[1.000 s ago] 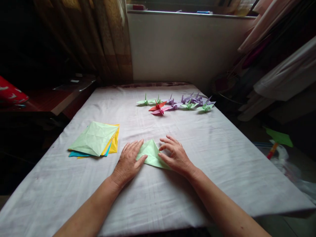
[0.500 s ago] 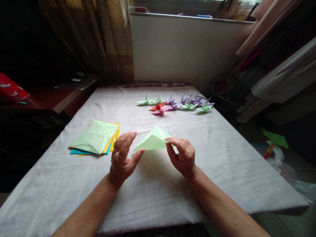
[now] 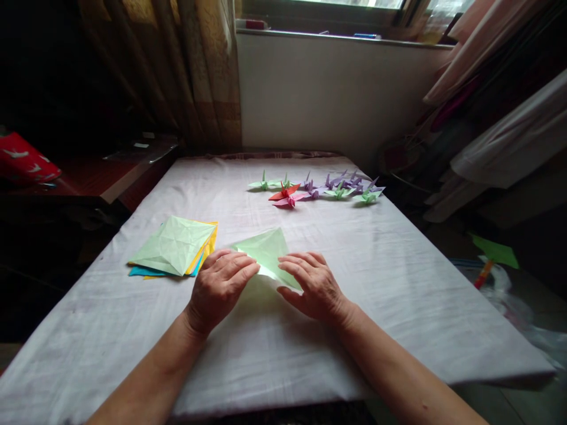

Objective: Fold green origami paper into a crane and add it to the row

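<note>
A light green folded paper [image 3: 264, 250] sits in front of me over the white-clothed table [image 3: 398, 295], its point aimed away from me. My left hand [image 3: 219, 287] grips its left side, fingers curled over the top. On the right side, my right hand [image 3: 312, 286] holds it the same way. The paper's near part is hidden under my fingers. It seems slightly raised off the cloth, with a pale glow beneath it.
A stack of creased coloured sheets [image 3: 175, 247], green on top with yellow and blue below, lies left of my hands. Several folded paper cranes [image 3: 316, 190] in green, red, pink and purple stand in a row farther back. A dark side table [image 3: 101, 177] adjoins the left edge.
The green paper went from pressed flat on the cloth to lifted in my right hand; now it is lower and both hands hold it again.
</note>
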{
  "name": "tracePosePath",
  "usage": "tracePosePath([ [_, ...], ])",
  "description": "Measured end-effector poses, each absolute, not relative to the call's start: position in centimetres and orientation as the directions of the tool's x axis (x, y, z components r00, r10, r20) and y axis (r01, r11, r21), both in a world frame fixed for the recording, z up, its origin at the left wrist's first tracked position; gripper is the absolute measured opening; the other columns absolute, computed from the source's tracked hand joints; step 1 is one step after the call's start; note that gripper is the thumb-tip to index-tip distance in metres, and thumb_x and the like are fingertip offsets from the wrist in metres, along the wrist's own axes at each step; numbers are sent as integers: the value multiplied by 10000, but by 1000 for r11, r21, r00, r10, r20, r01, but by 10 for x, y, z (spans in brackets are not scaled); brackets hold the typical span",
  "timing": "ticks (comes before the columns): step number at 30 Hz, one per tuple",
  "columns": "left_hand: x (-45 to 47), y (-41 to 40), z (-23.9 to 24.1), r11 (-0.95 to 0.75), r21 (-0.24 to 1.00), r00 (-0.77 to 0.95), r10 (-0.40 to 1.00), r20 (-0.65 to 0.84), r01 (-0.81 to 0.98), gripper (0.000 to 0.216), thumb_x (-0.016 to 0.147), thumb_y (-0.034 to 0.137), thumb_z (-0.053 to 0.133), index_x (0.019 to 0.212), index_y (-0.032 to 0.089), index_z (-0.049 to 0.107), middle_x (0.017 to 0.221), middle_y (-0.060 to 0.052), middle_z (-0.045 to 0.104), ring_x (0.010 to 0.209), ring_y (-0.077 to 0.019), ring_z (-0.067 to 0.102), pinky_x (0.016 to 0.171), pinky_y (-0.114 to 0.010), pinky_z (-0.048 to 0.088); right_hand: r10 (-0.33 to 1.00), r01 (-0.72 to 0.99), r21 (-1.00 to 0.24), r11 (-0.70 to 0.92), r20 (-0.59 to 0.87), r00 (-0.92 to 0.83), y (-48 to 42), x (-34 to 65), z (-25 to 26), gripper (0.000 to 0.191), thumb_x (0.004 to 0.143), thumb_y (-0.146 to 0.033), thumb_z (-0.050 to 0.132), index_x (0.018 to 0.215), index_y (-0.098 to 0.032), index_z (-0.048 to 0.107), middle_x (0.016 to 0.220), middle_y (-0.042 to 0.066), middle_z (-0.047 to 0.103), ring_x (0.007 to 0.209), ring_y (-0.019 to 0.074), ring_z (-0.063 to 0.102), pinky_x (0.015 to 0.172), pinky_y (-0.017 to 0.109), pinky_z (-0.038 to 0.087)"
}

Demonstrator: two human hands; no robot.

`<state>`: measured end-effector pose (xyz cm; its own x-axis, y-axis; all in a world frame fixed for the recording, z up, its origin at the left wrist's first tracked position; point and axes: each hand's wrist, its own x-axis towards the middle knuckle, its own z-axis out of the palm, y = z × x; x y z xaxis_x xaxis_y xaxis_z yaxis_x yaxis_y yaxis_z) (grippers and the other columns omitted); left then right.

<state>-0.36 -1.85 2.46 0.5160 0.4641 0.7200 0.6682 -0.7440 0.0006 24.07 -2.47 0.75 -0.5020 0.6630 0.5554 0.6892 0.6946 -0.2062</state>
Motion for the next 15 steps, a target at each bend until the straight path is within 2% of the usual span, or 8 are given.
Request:
tracePosePath([
  [2, -11, -18, 22, -752, 41, 504, 479, 718, 657, 236, 938, 135, 560, 1094, 271, 673, 1045, -12, 760, 1017, -174, 703, 937, -343, 538, 666, 681, -184, 709, 493, -560, -21, 247, 6, 419, 892, -378, 608, 1283, -228, 610, 1305, 83, 655, 1239, 269, 555, 1038, 431, 386],
  [6, -17, -20, 18, -797, 152, 476, 489, 731, 585, 281, 938, 106, 542, 1140, 265, 656, 1092, -34, 744, 1073, -176, 692, 930, -318, 578, 690, 712, -136, 689, 423, -587, -14, 255, 3, 422, 913, -253, 578, 1334, -289, 598, 1383, 58, 602, 1318, 260, 493, 1086, 429, 360],
  [9, -14, -22, 18, -831, 188, 476, 468, 745, 523, 263, 924, 82, 555, 1110, 243, 649, 1075, -43, 743, 1106, -183, 680, 948, -326, 582, 681, 723, -111, 682, 456, -572, -10, 257, 3, 403, 921, -138, 527, 1259, -316, 656, 1377, 38, 608, 1319, 237, 498, 1069, 418, 383],
  [13, -12, -23, 21, -856, 177, 501, 439, 746, 485, 219, 910, 67, 565, 1055, 219, 626, 1043, -55, 740, 1155, -207, 654, 962, -366, 582, 636, 736, -60, 674, 553, -538, -7, 261, 6, 240, 959, -209, 542, 1063, -297, 739, 1274, 18, 682, 1243, 223, 572, 1026, 399, 422],
  [15, -14, -23, 22, -857, 178, 514, 443, 735, 484, 201, 900, 66, 575, 1034, 210, 617, 1036, -60, 738, 1172, -215, 644, 964, -369, 578, 622, 755, -42, 655, 598, -506, -7, 265, 8, 212, 965, -230, 545, 1025, -277, 743, 1237, 25, 702, 1215, 226, 594, 1016, 397, 427],
])
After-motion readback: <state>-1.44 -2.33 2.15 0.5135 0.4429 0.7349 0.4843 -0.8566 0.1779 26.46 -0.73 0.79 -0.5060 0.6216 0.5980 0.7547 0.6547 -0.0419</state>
